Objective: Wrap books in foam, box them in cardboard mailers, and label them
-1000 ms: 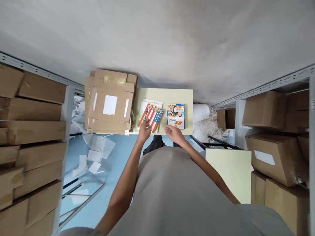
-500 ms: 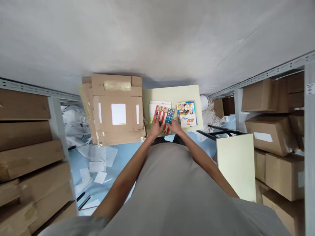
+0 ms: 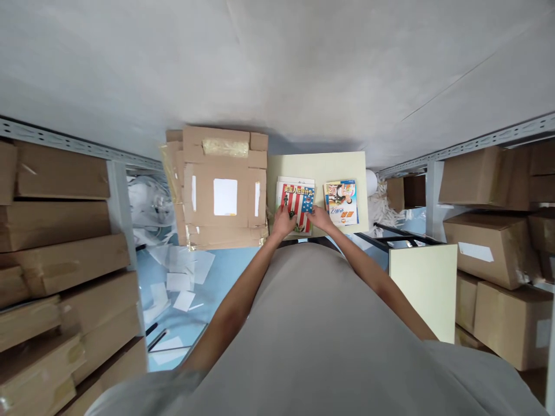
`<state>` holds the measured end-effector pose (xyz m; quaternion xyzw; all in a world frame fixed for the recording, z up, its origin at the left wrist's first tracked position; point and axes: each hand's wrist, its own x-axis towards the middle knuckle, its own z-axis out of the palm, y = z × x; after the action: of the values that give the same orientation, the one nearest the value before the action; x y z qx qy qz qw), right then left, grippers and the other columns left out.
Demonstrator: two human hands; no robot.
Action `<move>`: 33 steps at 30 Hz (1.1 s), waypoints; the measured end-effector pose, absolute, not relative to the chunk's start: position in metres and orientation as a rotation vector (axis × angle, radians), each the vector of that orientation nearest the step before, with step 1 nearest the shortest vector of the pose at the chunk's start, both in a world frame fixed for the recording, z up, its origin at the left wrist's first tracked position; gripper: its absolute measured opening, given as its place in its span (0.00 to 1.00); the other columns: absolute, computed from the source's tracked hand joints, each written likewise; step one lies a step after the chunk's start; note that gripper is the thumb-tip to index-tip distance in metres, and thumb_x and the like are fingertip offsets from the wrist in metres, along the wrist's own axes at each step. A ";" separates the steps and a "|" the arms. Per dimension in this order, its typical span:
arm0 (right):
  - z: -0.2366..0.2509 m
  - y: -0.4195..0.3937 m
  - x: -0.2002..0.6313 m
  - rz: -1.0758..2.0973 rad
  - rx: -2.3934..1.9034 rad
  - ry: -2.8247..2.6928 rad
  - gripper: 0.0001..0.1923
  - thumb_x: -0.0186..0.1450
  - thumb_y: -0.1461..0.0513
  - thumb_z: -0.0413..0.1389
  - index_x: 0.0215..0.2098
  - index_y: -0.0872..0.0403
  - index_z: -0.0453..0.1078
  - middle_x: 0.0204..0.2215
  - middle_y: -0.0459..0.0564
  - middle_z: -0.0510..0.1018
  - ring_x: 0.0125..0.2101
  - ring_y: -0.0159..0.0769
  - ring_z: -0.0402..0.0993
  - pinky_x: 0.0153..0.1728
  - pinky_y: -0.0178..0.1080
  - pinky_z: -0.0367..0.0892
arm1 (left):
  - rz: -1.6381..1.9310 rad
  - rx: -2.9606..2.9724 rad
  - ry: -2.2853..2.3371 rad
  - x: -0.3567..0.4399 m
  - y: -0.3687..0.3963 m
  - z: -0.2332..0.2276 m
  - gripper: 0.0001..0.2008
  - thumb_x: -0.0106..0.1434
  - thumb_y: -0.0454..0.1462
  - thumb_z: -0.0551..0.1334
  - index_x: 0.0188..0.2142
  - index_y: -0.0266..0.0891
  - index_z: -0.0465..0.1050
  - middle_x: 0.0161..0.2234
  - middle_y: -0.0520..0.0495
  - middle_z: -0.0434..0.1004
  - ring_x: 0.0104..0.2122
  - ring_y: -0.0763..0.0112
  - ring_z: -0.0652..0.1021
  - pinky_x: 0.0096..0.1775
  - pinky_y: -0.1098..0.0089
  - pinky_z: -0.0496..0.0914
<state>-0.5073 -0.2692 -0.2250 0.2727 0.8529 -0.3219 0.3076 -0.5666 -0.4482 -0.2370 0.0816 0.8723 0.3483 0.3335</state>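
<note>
A book with a red-and-white striped, blue-starred cover [image 3: 299, 202] lies over a pale stack [image 3: 288, 179] on the cream tabletop [image 3: 318, 164]. My left hand [image 3: 283, 222] is closed on its lower left edge, the thumb on the cover. My right hand [image 3: 319, 218] pinches the same book at its right edge. Just to the right of that hand rests a small stack of books [image 3: 341, 202], with an orange-lettered white cover on top and a blue edge behind. The undersides of both hands' fingers are partly hidden.
Flattened cardboard [image 3: 225, 225] with a white label leans at the tabletop's left. Shelves of cardboard boxes [image 3: 69, 170] stand left, with more boxes [image 3: 489, 242] right. Scattered papers [image 3: 182, 283] lie on the blue floor. A second cream board [image 3: 422, 289] is at my right.
The striped book has turned from tilted to nearly straight and sits squarer over the stack beneath. Both hands have moved with it. The whole view has shifted slightly.
</note>
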 end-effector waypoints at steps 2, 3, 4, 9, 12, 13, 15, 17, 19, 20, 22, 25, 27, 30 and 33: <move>-0.223 -0.264 -0.505 -0.879 0.696 2.265 0.21 0.80 0.57 0.59 0.65 0.60 0.77 0.59 0.66 0.86 0.61 0.53 0.84 0.61 0.44 0.76 | 0.993 0.323 2.356 -0.576 -0.453 -0.226 0.26 0.73 0.35 0.61 0.69 0.34 0.74 0.73 0.25 0.71 0.75 0.39 0.70 0.77 0.40 0.63; -0.223 -0.262 -0.504 -0.895 0.688 2.275 0.22 0.80 0.58 0.59 0.67 0.60 0.76 0.61 0.66 0.85 0.62 0.53 0.83 0.62 0.44 0.75 | 1.015 0.355 2.435 -0.582 -0.457 -0.220 0.26 0.74 0.36 0.61 0.70 0.36 0.73 0.76 0.27 0.68 0.78 0.41 0.67 0.78 0.40 0.61; -0.223 -0.259 -0.503 -0.909 0.686 2.288 0.23 0.81 0.57 0.58 0.69 0.60 0.75 0.63 0.67 0.84 0.64 0.53 0.82 0.64 0.45 0.74 | 1.010 0.350 2.533 -0.589 -0.461 -0.215 0.27 0.75 0.37 0.62 0.71 0.37 0.71 0.79 0.28 0.63 0.80 0.41 0.62 0.79 0.38 0.57; -0.226 -0.248 -0.500 -0.944 0.684 2.306 0.27 0.81 0.57 0.57 0.72 0.64 0.72 0.67 0.72 0.80 0.69 0.59 0.76 0.66 0.50 0.74 | 0.673 -0.021 2.799 -0.614 -0.486 -0.205 0.51 0.65 0.40 0.74 0.81 0.29 0.54 0.84 0.16 0.40 0.84 0.22 0.40 0.77 0.22 0.44; -0.229 -0.250 -0.499 -0.988 0.634 2.280 0.23 0.80 0.59 0.58 0.69 0.61 0.75 0.62 0.69 0.84 0.66 0.56 0.80 0.65 0.47 0.75 | 0.558 0.020 2.732 -0.609 -0.498 -0.206 0.49 0.65 0.35 0.71 0.80 0.26 0.54 0.83 0.12 0.39 0.83 0.19 0.41 0.77 0.23 0.46; -0.230 -0.251 -0.498 -1.007 0.619 2.275 0.22 0.80 0.59 0.59 0.68 0.60 0.76 0.61 0.67 0.85 0.65 0.55 0.81 0.64 0.46 0.75 | 0.546 0.065 2.712 -0.606 -0.502 -0.206 0.48 0.65 0.35 0.70 0.79 0.24 0.55 0.83 0.11 0.39 0.83 0.20 0.42 0.77 0.24 0.47; -0.231 -0.254 -0.496 -1.040 0.593 2.265 0.19 0.79 0.60 0.60 0.65 0.58 0.78 0.60 0.65 0.86 0.62 0.53 0.82 0.62 0.44 0.76 | 0.552 0.134 2.679 -0.598 -0.510 -0.204 0.46 0.66 0.35 0.69 0.79 0.22 0.57 0.82 0.10 0.42 0.83 0.22 0.44 0.78 0.26 0.49; -0.234 -0.256 -0.494 -1.066 0.578 2.253 0.17 0.79 0.61 0.60 0.62 0.58 0.79 0.58 0.65 0.87 0.60 0.52 0.83 0.60 0.43 0.76 | 0.585 0.176 2.652 -0.592 -0.517 -0.200 0.44 0.67 0.35 0.68 0.78 0.22 0.58 0.82 0.11 0.46 0.84 0.25 0.46 0.78 0.28 0.50; -0.236 -0.257 -0.491 -1.089 0.573 2.245 0.17 0.78 0.60 0.61 0.62 0.58 0.78 0.57 0.64 0.87 0.58 0.50 0.84 0.59 0.42 0.76 | 0.632 0.189 2.635 -0.589 -0.522 -0.197 0.41 0.68 0.36 0.66 0.77 0.25 0.60 0.81 0.14 0.51 0.83 0.29 0.50 0.79 0.30 0.52; -0.238 -0.257 -0.490 -1.099 0.574 2.242 0.18 0.78 0.59 0.62 0.63 0.58 0.77 0.56 0.63 0.87 0.58 0.50 0.84 0.59 0.42 0.76 | 0.659 0.186 2.628 -0.588 -0.524 -0.195 0.39 0.70 0.37 0.66 0.77 0.28 0.62 0.80 0.16 0.54 0.83 0.31 0.54 0.78 0.31 0.54; -0.241 -0.256 -0.489 -1.116 0.576 2.241 0.20 0.78 0.58 0.63 0.64 0.57 0.76 0.56 0.63 0.87 0.57 0.49 0.84 0.60 0.43 0.76 | 0.708 0.167 2.621 -0.586 -0.526 -0.193 0.33 0.73 0.40 0.64 0.75 0.33 0.66 0.79 0.20 0.60 0.81 0.34 0.61 0.78 0.33 0.58; -0.245 -0.256 -0.490 -1.127 0.581 2.244 0.22 0.78 0.55 0.63 0.66 0.56 0.74 0.58 0.63 0.86 0.58 0.51 0.84 0.60 0.44 0.76 | 0.771 0.139 2.647 -0.582 -0.526 -0.190 0.28 0.76 0.41 0.60 0.72 0.36 0.71 0.77 0.25 0.67 0.79 0.39 0.66 0.77 0.37 0.62; -0.248 -0.258 -0.493 -1.122 0.593 2.250 0.24 0.78 0.53 0.63 0.67 0.57 0.73 0.60 0.65 0.85 0.59 0.52 0.84 0.60 0.45 0.76 | 0.792 0.128 2.670 -0.578 -0.525 -0.189 0.28 0.76 0.40 0.58 0.72 0.36 0.71 0.76 0.27 0.68 0.78 0.39 0.68 0.77 0.38 0.63; -0.251 -0.261 -0.502 -1.060 0.678 2.264 0.29 0.79 0.48 0.63 0.67 0.60 0.72 0.61 0.71 0.83 0.61 0.55 0.83 0.59 0.46 0.77 | 0.751 0.122 2.672 -0.566 -0.522 -0.187 0.28 0.76 0.39 0.57 0.72 0.34 0.71 0.76 0.26 0.68 0.75 0.37 0.72 0.76 0.37 0.65; -0.254 -0.263 -0.511 -0.993 0.791 2.261 0.33 0.79 0.46 0.63 0.67 0.65 0.71 0.60 0.78 0.82 0.60 0.60 0.83 0.56 0.48 0.79 | 0.712 0.146 2.653 -0.556 -0.520 -0.186 0.26 0.75 0.38 0.58 0.69 0.35 0.73 0.76 0.26 0.69 0.73 0.35 0.75 0.74 0.37 0.67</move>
<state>-0.5110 -0.2634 -0.2535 0.2935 0.8394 -0.3685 0.2710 -0.5560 -0.5200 -0.1860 0.0520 0.9461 0.2540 0.1940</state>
